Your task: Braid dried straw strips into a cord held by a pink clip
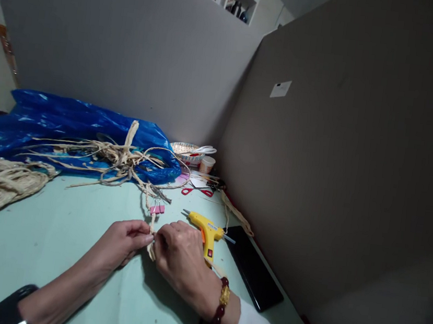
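A pale braided cord of plant fibre (153, 219) runs down the table toward me, with a pink binder clip (157, 209) gripping it above my fingers. My left hand (128, 240) pinches the cord between thumb and forefinger. Close against it on the right, my right hand (178, 249) has its fingers curled at the same spot on the cord; its fingertips are partly hidden behind the knuckles. A short loose end of fibre hangs below the pinch. Just beyond my right hand lies a yellow glue gun (208, 229), its nozzle pointing left.
A blue plastic bag (68, 117) with a heap of dry fibre strands (122, 158) lies at the back. A woven fibre piece (0, 185) is at left. Red-handled scissors (197, 192), a small basket (186, 150), a cup (207, 164) and a black tablet-like slab (253, 269) stand or lie rightward, beside grey partitions.
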The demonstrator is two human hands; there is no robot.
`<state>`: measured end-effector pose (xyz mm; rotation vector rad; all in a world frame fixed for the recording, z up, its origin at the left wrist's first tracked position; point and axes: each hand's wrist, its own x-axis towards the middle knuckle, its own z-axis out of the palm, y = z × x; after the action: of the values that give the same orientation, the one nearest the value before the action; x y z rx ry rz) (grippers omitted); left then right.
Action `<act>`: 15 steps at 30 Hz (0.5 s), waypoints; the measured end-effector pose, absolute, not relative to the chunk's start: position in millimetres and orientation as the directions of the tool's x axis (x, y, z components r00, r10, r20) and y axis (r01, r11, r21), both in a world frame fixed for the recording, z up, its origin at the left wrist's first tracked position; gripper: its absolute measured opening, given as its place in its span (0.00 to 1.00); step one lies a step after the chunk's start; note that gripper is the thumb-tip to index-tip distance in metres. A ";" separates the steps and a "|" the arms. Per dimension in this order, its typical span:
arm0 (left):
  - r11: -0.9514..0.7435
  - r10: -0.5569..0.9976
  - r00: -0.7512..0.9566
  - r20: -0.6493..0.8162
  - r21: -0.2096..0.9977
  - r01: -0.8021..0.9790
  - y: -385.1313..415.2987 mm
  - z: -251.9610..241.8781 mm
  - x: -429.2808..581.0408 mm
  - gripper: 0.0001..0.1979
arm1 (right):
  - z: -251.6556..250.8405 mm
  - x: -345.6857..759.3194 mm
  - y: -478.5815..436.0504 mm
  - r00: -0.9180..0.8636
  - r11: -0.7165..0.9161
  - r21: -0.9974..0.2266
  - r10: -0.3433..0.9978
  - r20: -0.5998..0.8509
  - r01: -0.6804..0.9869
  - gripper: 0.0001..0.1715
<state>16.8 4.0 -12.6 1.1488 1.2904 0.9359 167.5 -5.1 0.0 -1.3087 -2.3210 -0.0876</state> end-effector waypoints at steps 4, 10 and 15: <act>0.018 0.997 0.071 -0.038 0.965 0.262 2.3 -8.5 15.4 0.09 | 3.2 168.3 -5.4 -0.419 0.532 -0.256 0.821 0.388 0.807 0.11; -0.059 0.998 0.011 0.060 0.882 0.467 -0.6 -7.0 16.2 0.08 | 4.1 168.9 -5.6 -0.421 0.527 -0.283 0.833 0.359 0.802 0.10; -0.017 0.998 -0.041 0.043 0.868 0.496 -1.9 -6.1 19.7 0.08 | 3.9 168.5 -6.8 -0.440 0.535 -0.240 0.825 0.354 0.810 0.10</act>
<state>19.7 -1.9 -6.1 1.5823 1.6073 0.9803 168.5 -6.8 3.9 -1.3340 -2.3486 0.0479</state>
